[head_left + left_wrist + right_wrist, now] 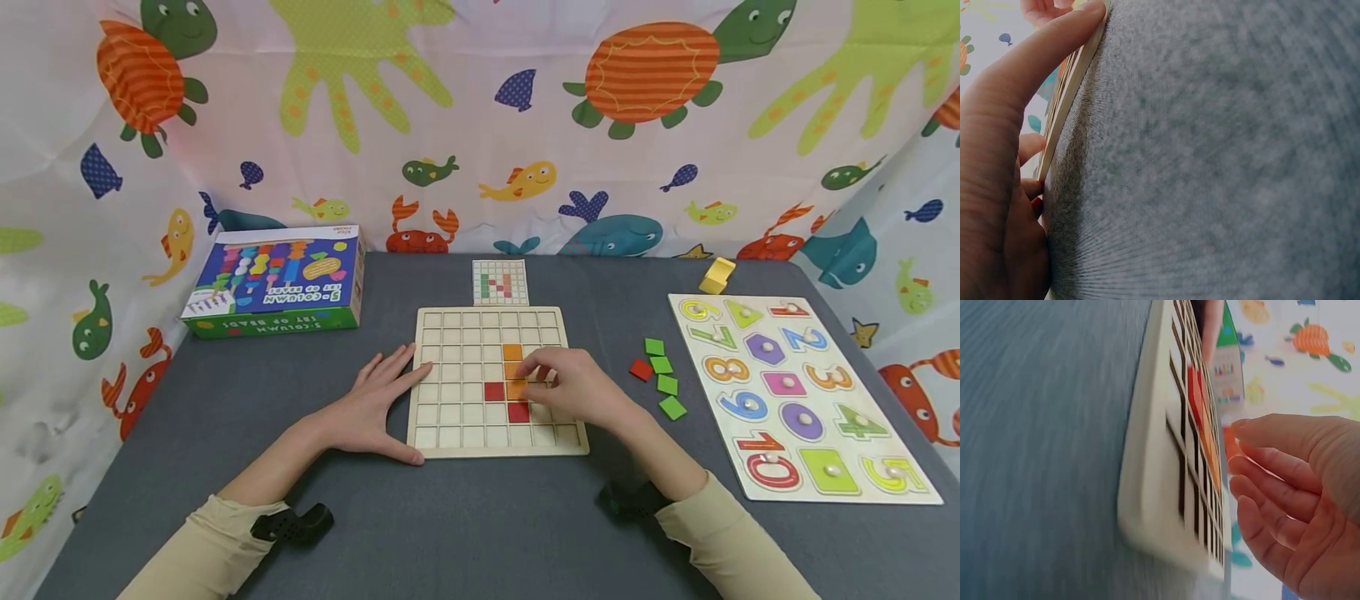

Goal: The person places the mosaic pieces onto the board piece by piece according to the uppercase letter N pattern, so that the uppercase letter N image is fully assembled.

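Note:
A wooden grid board [450, 452] lies on the dark table. Orange square tiles [512, 352] run down one column, with a red tile [494, 392] to their left and another red tile [518, 412] below. My left hand [367, 408] rests at the board's left side, fingers spread, the thumb at its lower left corner. Over the orange tiles hovers my right hand [573, 383], fingers loosely bent, thumb and index fingertips apart. In the right wrist view, an orange-red patch shows between those fingertips, seemingly the curtain's printed crab; no held tile can be made out.
Several green tiles [661, 365] and a red tile [641, 370] lie right of the board. Beyond them is a number puzzle [802, 400] with a yellow block [717, 275] behind it. A pattern card [500, 282] stands behind the board; a bead-set box [277, 279] sits back left.

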